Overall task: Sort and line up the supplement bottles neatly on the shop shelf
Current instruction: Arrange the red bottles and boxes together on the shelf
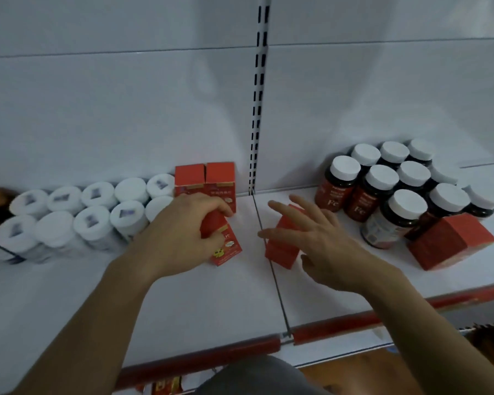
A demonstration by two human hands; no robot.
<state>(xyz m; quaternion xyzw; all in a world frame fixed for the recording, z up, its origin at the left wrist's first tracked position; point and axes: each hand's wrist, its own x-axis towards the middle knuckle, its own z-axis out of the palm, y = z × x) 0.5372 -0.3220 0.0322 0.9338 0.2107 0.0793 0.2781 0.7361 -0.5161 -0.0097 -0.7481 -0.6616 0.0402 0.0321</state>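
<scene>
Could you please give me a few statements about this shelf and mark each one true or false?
1. The left hand grips a red box. True.
2. The right hand is curled round a dark bottle. False: its fingers are spread, beside a second red box.
3. The white bottles stand in two rows left of the slotted post. True.
4. The dark bottles have black caps. False: their caps are white.
5. A pair of red boxes stands side by side at the back wall. True.
</scene>
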